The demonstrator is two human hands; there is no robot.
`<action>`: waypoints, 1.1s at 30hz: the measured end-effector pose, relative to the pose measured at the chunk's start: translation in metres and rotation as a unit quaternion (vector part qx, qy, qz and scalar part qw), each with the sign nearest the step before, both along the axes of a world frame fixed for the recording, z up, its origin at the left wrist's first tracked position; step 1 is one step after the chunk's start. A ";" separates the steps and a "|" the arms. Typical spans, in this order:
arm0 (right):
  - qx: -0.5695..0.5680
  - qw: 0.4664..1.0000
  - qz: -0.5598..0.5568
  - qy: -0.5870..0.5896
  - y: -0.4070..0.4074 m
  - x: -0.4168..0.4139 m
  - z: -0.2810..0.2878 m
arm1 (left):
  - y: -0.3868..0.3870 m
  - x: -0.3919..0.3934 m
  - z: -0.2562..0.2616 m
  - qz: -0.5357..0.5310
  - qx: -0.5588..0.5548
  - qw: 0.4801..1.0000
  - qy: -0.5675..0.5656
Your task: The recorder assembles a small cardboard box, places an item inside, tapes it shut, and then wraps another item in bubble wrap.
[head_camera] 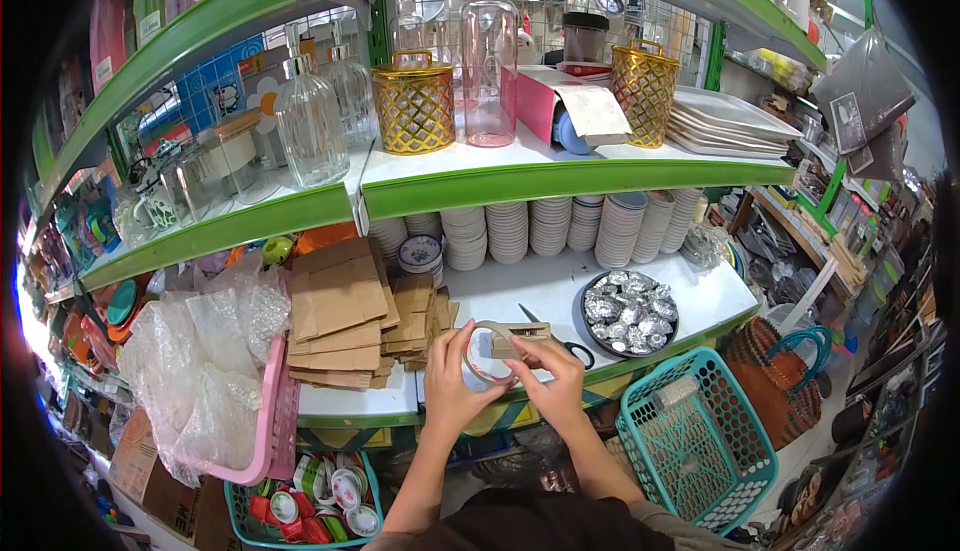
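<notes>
My left hand and my right hand hold a roll of adhesive tape between them, above the front edge of a white shelf. The left fingers wrap its outer left side. On the right side, my right thumb and fingertips touch the roll's rim. Just behind my right hand lies a beige object, perhaps a tape dispenser, partly hidden. Scissors with black handles rest there too, their middle covered by the hand. Flattened cardboard pieces are stacked to the left of my hands.
A round dark pan holds silvery foil-like pieces. Bowl stacks line the back. Bubble wrap overflows a pink basket. Teal baskets stand lower right and lower left. Glass bottles crowd the green-edged shelf above.
</notes>
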State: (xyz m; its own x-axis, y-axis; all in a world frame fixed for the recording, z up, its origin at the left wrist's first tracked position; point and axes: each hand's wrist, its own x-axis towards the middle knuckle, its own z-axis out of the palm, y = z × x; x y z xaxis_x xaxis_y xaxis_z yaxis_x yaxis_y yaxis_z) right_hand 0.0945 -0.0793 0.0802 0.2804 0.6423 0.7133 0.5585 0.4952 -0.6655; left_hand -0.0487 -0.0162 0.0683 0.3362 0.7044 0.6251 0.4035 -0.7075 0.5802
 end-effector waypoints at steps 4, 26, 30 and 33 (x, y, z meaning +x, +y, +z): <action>-0.028 0.999 0.021 -0.001 -0.003 -0.005 0.011 | 0.002 0.001 -0.005 0.012 0.007 0.999 -0.048; -0.025 0.999 0.010 0.018 -0.006 -0.012 0.007 | -0.003 0.000 -0.006 0.013 -0.015 0.998 -0.054; -0.022 1.000 0.010 0.016 -0.004 -0.009 0.006 | -0.003 -0.006 -0.006 0.021 0.019 0.999 -0.027; -0.038 0.999 0.033 0.019 -0.005 -0.012 0.007 | -0.004 -0.005 -0.008 0.023 -0.012 0.999 -0.041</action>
State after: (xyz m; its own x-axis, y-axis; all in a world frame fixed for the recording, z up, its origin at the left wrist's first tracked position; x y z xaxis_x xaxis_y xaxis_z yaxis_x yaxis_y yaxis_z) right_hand 0.0825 -0.0844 0.0875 0.2608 0.7118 0.6522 0.5001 0.4782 -0.7219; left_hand -0.0542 -0.0200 0.0604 0.2514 0.7336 0.6314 0.3866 -0.6741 0.6294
